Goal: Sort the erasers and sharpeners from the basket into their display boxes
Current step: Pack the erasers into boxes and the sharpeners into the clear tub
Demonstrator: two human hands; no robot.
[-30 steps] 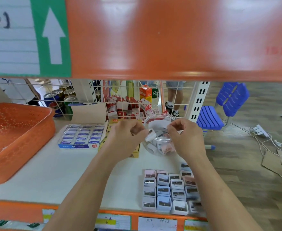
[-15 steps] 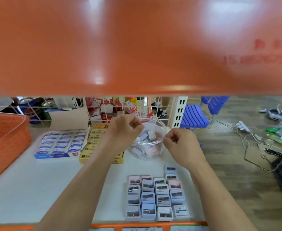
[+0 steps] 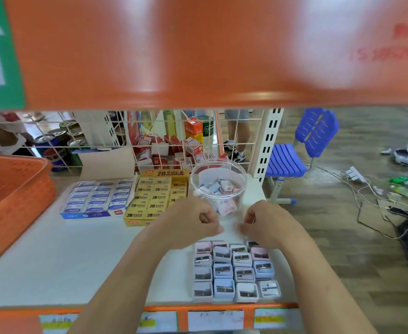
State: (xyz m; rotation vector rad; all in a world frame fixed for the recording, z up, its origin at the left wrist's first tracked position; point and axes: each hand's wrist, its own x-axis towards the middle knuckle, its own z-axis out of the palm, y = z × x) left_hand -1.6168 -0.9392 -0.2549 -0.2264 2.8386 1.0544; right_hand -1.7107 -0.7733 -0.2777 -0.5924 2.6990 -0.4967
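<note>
While the left hand (image 3: 190,222) and right hand (image 3: 270,222) are hovering side by side between the clear tub (image 3: 196,186) of sharpeners and the sharpener rows (image 3: 234,271) on the white shelf (image 3: 65,261), their fingers are curling tight. I cannot tell whether they are pinching anything. The eraser boxes (image 3: 97,198) are lying left of the tub, with the orange basket (image 3: 17,201) beyond them.

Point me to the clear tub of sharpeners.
Head view: the clear tub stands at the back right of the shelf, just right of the yellow eraser box.

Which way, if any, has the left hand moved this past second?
Yes: the left hand drew back from over the tub toward the sharpeners.
</note>
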